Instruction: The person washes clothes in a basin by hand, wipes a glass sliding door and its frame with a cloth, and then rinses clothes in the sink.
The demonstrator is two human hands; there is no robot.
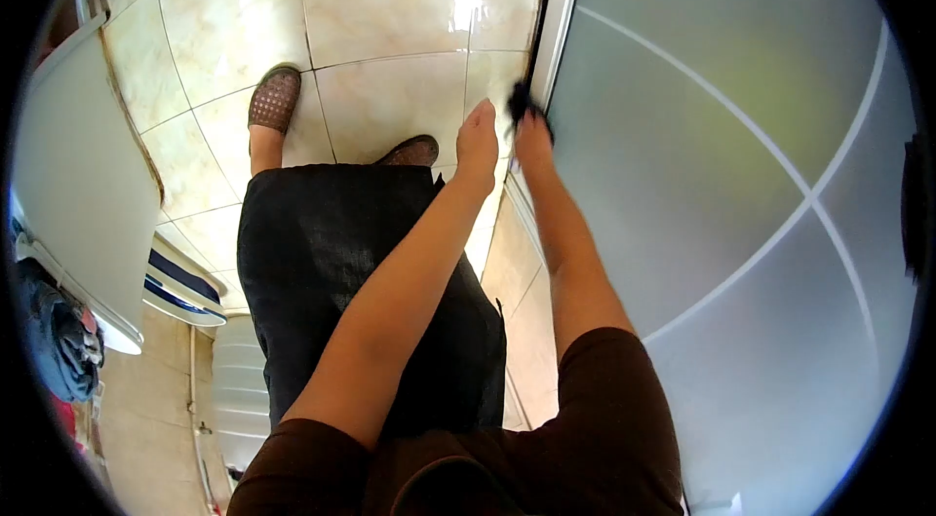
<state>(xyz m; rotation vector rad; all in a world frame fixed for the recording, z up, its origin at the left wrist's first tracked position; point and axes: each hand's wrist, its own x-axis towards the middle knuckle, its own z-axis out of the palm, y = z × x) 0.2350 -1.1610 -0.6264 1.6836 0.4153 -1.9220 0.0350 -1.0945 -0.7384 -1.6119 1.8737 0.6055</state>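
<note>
My right hand (533,138) is closed on a small dark black cloth (519,101), beside the lower edge of the frosted door (721,165). The cloth is bunched and blurred, and its exact kind does not show. Just left of it, my left hand (477,138) hangs over the tiled floor with its fingers stretched out and nothing seen in it. The two hands are apart. Below my forearms spreads a black skirt or apron (322,253).
Brown perforated shoes (276,99) are on the glossy tile floor (380,0). A white appliance or cabinet (83,165) stands at left, with folded blue clothing (58,331) near it. A white ribbed panel (239,370) is at lower left. The door's white frame (565,19) runs along the right.
</note>
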